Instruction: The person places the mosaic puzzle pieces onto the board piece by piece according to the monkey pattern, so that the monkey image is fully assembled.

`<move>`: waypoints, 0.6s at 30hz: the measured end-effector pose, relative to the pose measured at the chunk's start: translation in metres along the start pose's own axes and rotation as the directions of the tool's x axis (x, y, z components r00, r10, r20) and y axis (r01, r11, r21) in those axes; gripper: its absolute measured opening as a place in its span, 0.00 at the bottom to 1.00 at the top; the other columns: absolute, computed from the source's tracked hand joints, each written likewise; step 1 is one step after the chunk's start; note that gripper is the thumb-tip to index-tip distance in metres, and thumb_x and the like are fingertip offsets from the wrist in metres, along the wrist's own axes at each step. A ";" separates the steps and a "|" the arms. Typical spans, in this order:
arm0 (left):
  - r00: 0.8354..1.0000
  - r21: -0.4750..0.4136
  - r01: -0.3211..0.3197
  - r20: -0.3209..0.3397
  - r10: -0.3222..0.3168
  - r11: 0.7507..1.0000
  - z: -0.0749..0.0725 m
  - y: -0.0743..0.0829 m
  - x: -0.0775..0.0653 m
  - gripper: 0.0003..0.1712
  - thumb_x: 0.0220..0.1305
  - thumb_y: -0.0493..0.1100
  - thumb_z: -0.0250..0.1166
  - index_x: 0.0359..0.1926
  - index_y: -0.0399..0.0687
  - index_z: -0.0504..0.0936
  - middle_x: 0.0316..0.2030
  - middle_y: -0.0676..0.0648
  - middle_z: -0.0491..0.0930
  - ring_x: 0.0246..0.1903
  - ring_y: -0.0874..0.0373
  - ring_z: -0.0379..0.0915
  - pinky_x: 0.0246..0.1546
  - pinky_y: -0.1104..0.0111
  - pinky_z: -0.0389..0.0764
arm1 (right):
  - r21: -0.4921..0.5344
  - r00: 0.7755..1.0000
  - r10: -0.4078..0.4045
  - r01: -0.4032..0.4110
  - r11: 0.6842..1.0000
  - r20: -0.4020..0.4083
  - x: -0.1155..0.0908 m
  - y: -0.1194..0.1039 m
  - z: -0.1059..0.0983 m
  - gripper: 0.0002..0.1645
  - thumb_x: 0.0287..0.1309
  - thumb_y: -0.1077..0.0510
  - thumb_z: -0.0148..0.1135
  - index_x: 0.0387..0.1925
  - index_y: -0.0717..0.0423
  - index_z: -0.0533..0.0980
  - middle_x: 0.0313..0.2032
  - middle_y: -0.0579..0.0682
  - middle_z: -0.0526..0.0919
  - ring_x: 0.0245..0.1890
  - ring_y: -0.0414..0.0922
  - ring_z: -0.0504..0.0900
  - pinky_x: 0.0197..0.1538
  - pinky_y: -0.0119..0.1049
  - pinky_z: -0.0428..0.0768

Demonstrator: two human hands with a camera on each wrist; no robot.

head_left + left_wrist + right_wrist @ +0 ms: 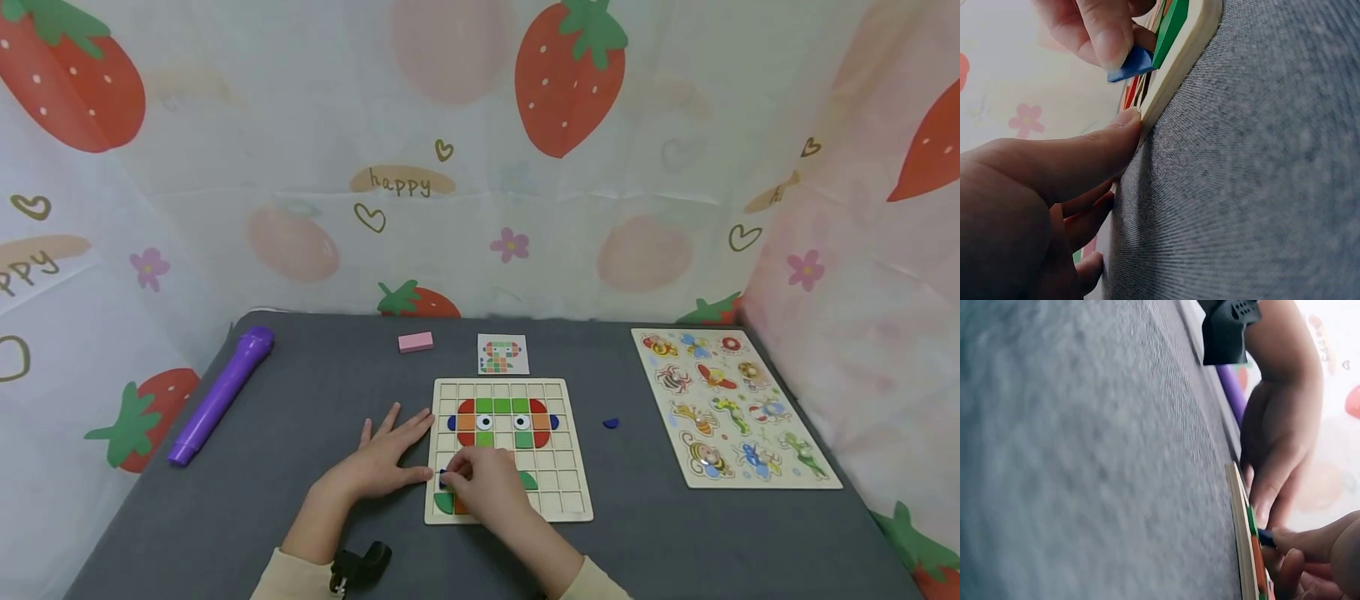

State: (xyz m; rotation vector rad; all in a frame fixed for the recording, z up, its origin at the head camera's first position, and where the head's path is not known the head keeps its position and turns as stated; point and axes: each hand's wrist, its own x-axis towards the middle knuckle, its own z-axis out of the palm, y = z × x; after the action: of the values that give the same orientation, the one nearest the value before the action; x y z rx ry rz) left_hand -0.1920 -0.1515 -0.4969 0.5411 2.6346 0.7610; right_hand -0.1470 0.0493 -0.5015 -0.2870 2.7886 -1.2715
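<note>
A wooden grid board (564, 483) lies on the table, with red, green, orange, blue and eye-marked tiles forming a pattern. My right hand (491, 487) is over its lower left part and pinches a small blue tile (1135, 64) between thumb and finger. In the left wrist view that tile is tilted beside a green tile (1171, 31) at the board's edge. My left hand (384, 458) has its fingers spread, with thumb and fingertips at the board's left edge. The right hand hides some of the lower tiles.
Behind the board are a pattern card (503, 355) and a pink block (416, 342). A loose blue half-round tile (611, 423) lies right of the board. Farther right is an insect picture board (738, 408); at the left lies a purple microphone-shaped object (221, 396).
</note>
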 end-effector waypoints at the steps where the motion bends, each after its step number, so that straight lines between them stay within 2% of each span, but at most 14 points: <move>1: 1.000 0.000 0.003 -0.001 -0.003 1.000 0.000 0.001 0.000 0.49 0.63 0.59 0.69 0.79 0.54 0.58 0.79 0.48 0.54 0.79 0.36 0.29 0.71 0.32 0.27 | -0.010 1.000 -0.002 0.002 1.000 0.001 0.000 -0.001 0.001 0.03 0.58 0.56 0.74 0.30 0.50 0.86 0.20 0.37 0.81 0.22 0.34 0.74 0.25 0.27 0.73; 7: 1.000 0.000 0.007 0.001 -0.007 1.000 0.001 -0.001 0.001 0.48 0.64 0.58 0.69 0.79 0.54 0.58 0.79 0.48 0.54 0.79 0.37 0.29 0.71 0.32 0.27 | -0.083 0.999 -0.033 0.034 0.996 0.014 -0.002 -0.005 0.003 0.05 0.61 0.56 0.71 0.30 0.50 0.85 0.20 0.36 0.78 0.21 0.33 0.72 0.25 0.27 0.72; 13: 1.000 0.000 -0.006 0.000 0.006 1.000 0.002 -0.004 0.003 0.48 0.64 0.58 0.68 0.79 0.55 0.58 0.79 0.48 0.54 0.79 0.37 0.29 0.71 0.32 0.27 | -0.155 0.997 -0.075 0.077 0.985 0.021 -0.003 -0.006 0.002 0.05 0.64 0.56 0.68 0.33 0.52 0.86 0.22 0.37 0.81 0.22 0.32 0.72 0.28 0.27 0.72; 18: 1.000 0.002 -0.012 -0.003 0.012 1.000 0.002 -0.004 0.004 0.48 0.64 0.58 0.69 0.79 0.53 0.58 0.79 0.46 0.54 0.79 0.35 0.29 0.71 0.31 0.27 | -0.130 0.997 -0.072 0.076 0.989 0.038 -0.004 -0.007 0.000 0.07 0.65 0.59 0.65 0.41 0.55 0.86 0.27 0.41 0.85 0.23 0.33 0.74 0.29 0.27 0.73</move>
State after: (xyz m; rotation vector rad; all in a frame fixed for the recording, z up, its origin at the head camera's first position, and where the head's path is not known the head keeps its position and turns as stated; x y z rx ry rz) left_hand -0.1953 -0.1518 -0.5019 0.5567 2.6377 0.7638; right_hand -0.1425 0.0455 -0.4968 -0.4189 2.8628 -1.0878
